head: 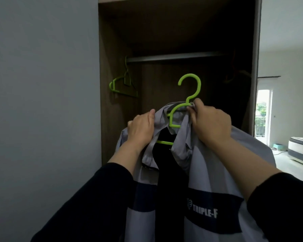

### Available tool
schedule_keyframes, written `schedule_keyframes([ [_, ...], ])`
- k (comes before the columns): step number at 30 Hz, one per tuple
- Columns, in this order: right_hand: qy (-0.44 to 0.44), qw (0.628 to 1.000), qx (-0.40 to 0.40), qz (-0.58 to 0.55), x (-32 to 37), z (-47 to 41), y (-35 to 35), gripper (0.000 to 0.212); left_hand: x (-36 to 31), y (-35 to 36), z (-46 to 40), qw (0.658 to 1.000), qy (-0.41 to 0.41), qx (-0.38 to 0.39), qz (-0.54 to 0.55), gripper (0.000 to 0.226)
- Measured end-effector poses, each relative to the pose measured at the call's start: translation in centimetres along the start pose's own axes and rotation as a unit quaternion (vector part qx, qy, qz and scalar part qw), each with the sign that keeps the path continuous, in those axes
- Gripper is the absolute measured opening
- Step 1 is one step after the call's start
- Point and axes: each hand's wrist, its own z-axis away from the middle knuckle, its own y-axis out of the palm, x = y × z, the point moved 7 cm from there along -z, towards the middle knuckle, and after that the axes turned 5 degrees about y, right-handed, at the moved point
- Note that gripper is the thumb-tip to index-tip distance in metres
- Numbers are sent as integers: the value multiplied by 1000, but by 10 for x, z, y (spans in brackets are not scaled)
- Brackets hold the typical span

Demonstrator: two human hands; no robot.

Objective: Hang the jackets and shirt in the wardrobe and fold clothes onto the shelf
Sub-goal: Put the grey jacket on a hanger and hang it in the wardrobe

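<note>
Black sleeves (98, 203) cover both of my arms, and they are the closest things to me. Both arms reach up and forward, toward the open wardrobe (112, 41).

My left hand (142, 130) is on the left side of the jacket (208, 172). Its fingers curl around the grey cloth at the left shoulder, next to the collar. My thumb points up along the cloth.

My right hand (210, 123) is a bit higher. Its fingers are bent and pinch the collar right at the bottom of the hook of the green hanger (189, 95). I cannot tell if they also press on the hanger itself.

That hanger sits inside the neck of the jacket. Its hook sticks up above my hands, below the rail (173, 56), and does not touch it.

I hold the jacket up in front of the wardrobe, in the middle. It is grey with a dark blue band across it and white letters on the band. It is open down the front, and it looks dark inside.

Far back in the wardrobe, the grey rail runs from left to right. One more green hanger (122, 84) hangs bare at the left end of it. At the right end something dark hangs, but I cannot tell what it is.

Far off to the right I see a mattress (301, 145) on the floor.
</note>
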Motion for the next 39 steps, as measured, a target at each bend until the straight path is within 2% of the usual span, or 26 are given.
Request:
schedule_keyframes([
  [5, -11, 996, 16, 82, 19, -25, 30, 29, 11, 27, -34, 999, -10, 25, 31, 53],
  [7, 1, 995, 13, 102, 16, -42, 41, 29, 13, 36, -55, 998, 3, 29, 53, 47],
  [10, 21, 994, 8, 108, 13, -69, 59, 27, 15, 49, -86, 997, 9, 26, 67, 39],
  [14, 44, 994, -2, 100, 7, -107, 84, 20, 16, 73, -116, 998, 19, 19, 51, 47],
  [19, 64, 994, -7, 85, -18, -155, 102, 22, 18, 89, -163, 996, 52, 72, 26, 51],
  [21, 66, 994, -20, 85, -30, -175, 106, 26, 24, 77, -185, 995, 60, 70, -29, 48],
  [24, 72, 995, -4, 73, -34, -206, 114, 28, 35, 51, -208, 978, 44, 41, -202, 45],
  [27, 76, 995, 4, 68, -27, -232, 125, 30, 44, 28, -221, 924, 7, 27, -382, 47],
  [30, 61, 995, -13, 74, -19, -249, 133, 31, 54, 9, -226, 866, -52, 56, -495, 58],
  [36, 46, 994, -9, 100, -11, -270, 149, 32, 76, -11, -231, 813, -88, 29, -575, 56],
  [37, 50, 993, -6, 106, -11, -271, 153, 31, 79, -11, -232, 812, -87, 28, -577, 56],
  [39, 56, 990, 19, 125, -9, -269, 166, 26, 81, -11, -233, 834, -91, 22, -544, 56],
])
